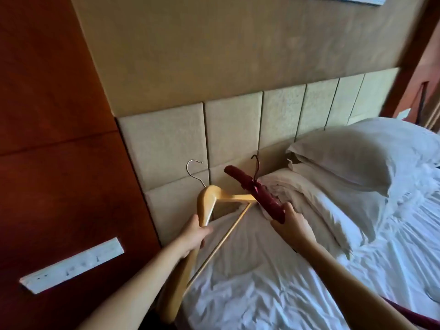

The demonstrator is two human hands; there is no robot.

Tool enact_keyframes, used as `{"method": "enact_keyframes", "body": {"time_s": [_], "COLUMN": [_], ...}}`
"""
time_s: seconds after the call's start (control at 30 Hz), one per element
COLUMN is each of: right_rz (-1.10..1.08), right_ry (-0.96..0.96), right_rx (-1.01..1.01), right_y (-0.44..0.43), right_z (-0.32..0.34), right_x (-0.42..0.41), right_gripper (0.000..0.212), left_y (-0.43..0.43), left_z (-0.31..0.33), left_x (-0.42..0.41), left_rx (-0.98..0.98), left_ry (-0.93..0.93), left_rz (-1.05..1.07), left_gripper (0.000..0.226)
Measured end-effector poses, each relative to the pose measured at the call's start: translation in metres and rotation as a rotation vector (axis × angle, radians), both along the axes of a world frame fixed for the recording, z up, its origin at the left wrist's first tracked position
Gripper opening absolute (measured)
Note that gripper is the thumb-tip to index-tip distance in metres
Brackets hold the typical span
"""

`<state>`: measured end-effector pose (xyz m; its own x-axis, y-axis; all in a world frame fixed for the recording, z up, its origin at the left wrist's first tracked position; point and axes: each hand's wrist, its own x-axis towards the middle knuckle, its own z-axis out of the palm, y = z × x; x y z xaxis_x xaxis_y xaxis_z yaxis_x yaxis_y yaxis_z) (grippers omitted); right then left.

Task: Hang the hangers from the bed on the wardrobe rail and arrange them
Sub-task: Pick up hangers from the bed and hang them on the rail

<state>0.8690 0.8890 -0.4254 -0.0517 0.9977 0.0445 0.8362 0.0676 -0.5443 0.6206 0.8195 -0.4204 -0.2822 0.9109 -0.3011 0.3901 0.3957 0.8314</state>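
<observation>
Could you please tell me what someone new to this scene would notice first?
Two hangers held up over the bed stand out: a pale wooden hanger in the left hand and a dark red padded hanger in the right hand. To the right, pillows are stacked against the beige padded headboard.

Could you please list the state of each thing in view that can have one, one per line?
Left hand: shut on wooden hanger.
Right hand: shut on red padded hanger.
Wooden hanger: held above the bed, hook up.
Red padded hanger: held tilted, hook up.
Pillows: stacked.
Bed sheet: wrinkled.
</observation>
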Motion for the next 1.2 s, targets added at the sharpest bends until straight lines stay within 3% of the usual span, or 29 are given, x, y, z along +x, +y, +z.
{"method": "enact_keyframes", "body": {"time_s": [0.37, 0.5, 0.9, 1.2], "right_rz": [0.495, 0.662, 1.21, 1.393], "right_ry": [0.151, 0.19, 0.362, 0.498], "right_rx": [0.159, 0.241, 0.259, 0.237], "right_y": [-0.053, -0.088, -0.304, -0.447], "right_z": [0.1, 0.131, 0.195, 0.232], "right_x": [-0.137, -0.212, -0.434, -0.535], "right_gripper": [0.033, 0.028, 0.04, 0.039], "left_y": [-0.145, -0.215, -0.481, -0.619], "left_z": [0.109, 0.139, 0.205, 0.243], "left_x": [-0.071, -0.119, -0.235, -0.292], "left_rx": [0.243, 0.293, 0.447, 0.558], "left_ry": [-0.101, -0.064, 0.067, 0.13], "left_rz": [0.411, 0.601, 1.124, 1.319], "left_gripper": [0.014, 0.033, 0.024, 0.012]}}
